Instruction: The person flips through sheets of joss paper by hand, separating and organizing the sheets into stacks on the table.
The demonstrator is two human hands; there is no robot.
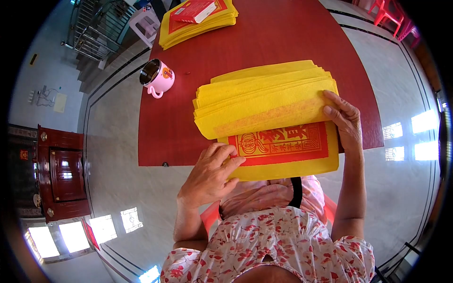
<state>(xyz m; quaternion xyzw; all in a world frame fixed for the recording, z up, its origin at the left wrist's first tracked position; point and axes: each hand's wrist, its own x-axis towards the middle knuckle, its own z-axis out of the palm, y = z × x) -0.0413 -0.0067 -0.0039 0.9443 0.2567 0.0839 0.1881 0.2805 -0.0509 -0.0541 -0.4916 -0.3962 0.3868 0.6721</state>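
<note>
At table edge (184,162), yellow sheets (264,96), red-gold panel (283,153).

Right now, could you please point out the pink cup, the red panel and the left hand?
Pink cup (163,79), head view: outer wall.
Red panel (283,148), head view: printed face.
Left hand (206,174), head view: back of hand.

Window-shaped glare whitens the floor (115,160); dark-rimmed edges bend.

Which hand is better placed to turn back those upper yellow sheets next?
Probably the right hand: its fingers are at the right end of the upper yellow sheets, while the left hand is lower, by the red printed panel.
</note>
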